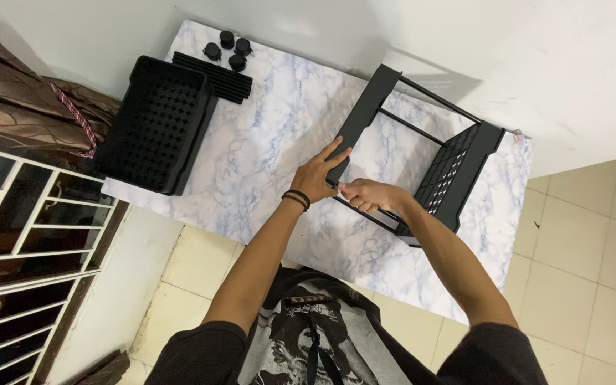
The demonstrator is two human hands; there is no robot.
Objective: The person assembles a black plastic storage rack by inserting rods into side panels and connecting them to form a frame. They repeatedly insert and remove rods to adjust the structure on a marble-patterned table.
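Both bare arms reach forward from dark short sleeves and converge. The left hand [316,175] lies flat with fingers stretched far, black bands at its wrist. The right hand [365,194] is curled closed, thumb pointing left.

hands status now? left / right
Left hand: open, fingers flat on the black rack frame side panel.
Right hand: closed on a thin rod at the frame's lower corner.
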